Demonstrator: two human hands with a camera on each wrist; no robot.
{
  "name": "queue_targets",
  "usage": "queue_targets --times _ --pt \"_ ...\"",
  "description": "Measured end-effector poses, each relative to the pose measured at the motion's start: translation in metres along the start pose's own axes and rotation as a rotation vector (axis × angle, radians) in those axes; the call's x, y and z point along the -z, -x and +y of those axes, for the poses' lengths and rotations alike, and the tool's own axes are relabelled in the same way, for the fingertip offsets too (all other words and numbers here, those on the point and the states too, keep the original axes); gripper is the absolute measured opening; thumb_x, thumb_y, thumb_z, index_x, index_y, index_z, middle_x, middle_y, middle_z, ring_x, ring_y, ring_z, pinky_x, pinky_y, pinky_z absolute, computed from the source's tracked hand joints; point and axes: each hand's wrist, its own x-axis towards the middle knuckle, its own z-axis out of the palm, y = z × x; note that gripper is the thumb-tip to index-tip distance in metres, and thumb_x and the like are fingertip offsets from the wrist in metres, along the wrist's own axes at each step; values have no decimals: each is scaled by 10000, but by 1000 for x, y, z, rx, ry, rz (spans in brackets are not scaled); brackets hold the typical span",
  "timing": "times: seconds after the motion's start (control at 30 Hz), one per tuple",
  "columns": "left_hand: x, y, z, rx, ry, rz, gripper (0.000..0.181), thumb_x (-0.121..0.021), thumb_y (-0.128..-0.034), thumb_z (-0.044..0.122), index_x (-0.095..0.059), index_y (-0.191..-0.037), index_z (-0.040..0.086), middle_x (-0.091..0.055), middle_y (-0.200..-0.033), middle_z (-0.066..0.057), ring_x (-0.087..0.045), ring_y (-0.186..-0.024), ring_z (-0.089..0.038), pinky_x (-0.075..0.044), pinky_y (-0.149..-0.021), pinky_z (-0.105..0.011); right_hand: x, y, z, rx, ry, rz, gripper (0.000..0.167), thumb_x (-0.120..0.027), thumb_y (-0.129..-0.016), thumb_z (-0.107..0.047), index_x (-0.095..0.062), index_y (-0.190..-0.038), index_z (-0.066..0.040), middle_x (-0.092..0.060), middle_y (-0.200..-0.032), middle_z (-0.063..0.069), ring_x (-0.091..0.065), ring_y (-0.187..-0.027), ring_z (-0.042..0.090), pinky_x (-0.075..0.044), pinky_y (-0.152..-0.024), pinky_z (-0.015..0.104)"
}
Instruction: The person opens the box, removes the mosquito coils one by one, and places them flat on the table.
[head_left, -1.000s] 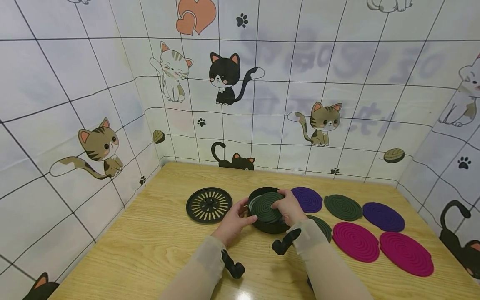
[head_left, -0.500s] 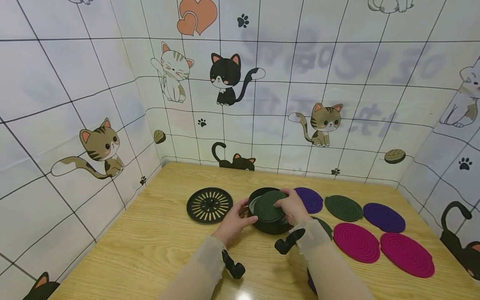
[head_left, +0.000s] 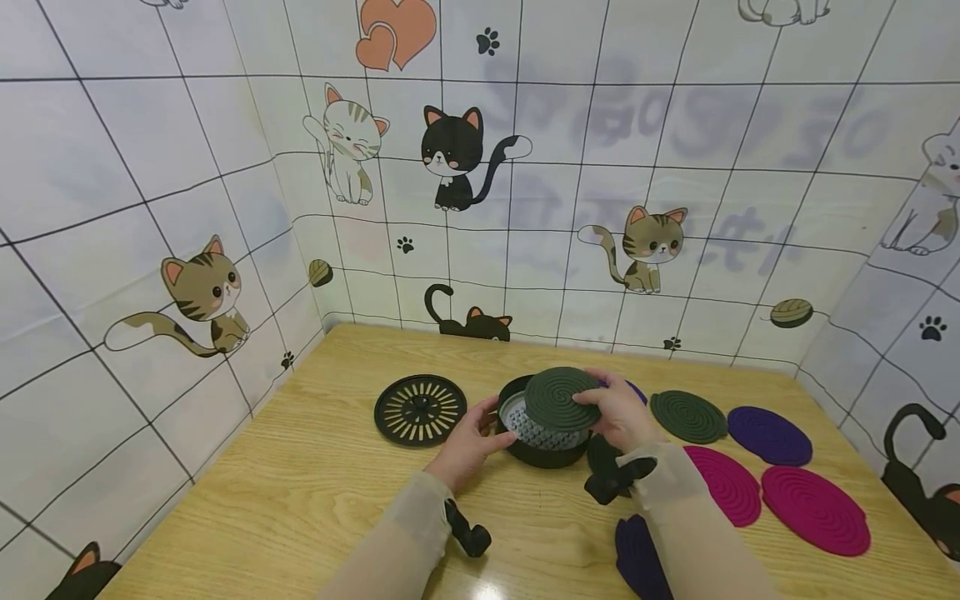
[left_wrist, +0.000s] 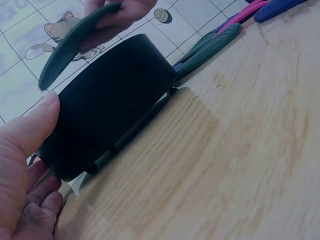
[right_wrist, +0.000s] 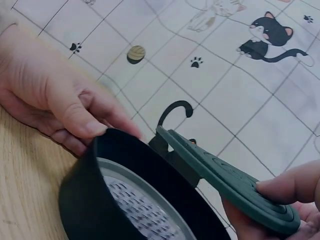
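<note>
In the head view my left hand (head_left: 467,448) grips the near-left side of a round black mosquito coil holder (head_left: 546,456), thumb at the rim and fingers along its outer wall. Inside, a grey patterned mesh (right_wrist: 137,205) lies within a pale ring. A dark green spiral mosquito coil (head_left: 557,398) is tilted above the holder's right part, pinched at its edge by my right hand (head_left: 626,414). The right wrist view shows the thumb on the coil's top face and fingers beneath. The holder stands on short feet in the left wrist view.
Left of the holder lies its black slotted lid (head_left: 411,427). More coils spread to the right: green (head_left: 688,417), purple (head_left: 769,435) and pink ones (head_left: 816,510). A purple coil (head_left: 637,557) is partly under the right forearm. Cat-print sheeting (head_left: 555,192) walls the table.
The green coil, low over the holder's opening before, has been lifted up and to the right by my right hand, baring the mesh. My left hand stays at the rim.
</note>
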Motion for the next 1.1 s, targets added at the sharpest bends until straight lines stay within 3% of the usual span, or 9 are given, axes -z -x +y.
queue_targets --times 0.27,0.57,0.73,0.97,1.1 --pt "-3 -2 -1 -42 -6 6 737 -717 -884 182 -318 -1498 100 -390 -1478 -133 -355 -1364 -288 -265 -1132 -451 36 19 -9 23 -39 -70 741 -527 -949 31 -106 -1547 -90 -449 -1241 88 -634 -908 127 -543 -779 334" --pt "-4 -2 -1 -33 -4 6 749 -726 -877 194 -319 -1500 114 -394 -1477 -137 -352 -1367 -300 -268 -1128 -467 77 41 -6 38 -155 -130 561 -550 -940 33 -311 -1407 -168 -576 -1104 -44 -653 -957 110 -551 -807 305" --pt "-3 -3 -2 -31 6 9 737 -719 -881 170 -320 -1498 111 -392 -1476 -141 -350 -1366 -301 -265 -1129 -467 94 49 0 54 -219 -160 473 -517 -947 64 -340 -1320 -166 -613 -1077 -32 -657 -946 114 -554 -783 265" --pt "-4 -2 1 -27 22 0 727 -710 -883 128 -319 -1493 71 -381 -1476 -172 -342 -1368 -321 -256 -1131 -478 114 59 10 41 -206 -134 456 -523 -954 41 -349 -1297 -204 -604 -1064 -37 -654 -920 108 -555 -748 274" --pt "-4 -1 5 -21 33 -2 719 -702 -886 104 -317 -1490 47 -378 -1474 -195 -336 -1369 -340 -248 -1131 -492 127 65 18 42 -235 -163 421 -504 -958 50 -383 -1272 -205 -612 -1072 -21 -655 -926 118 -555 -753 272"
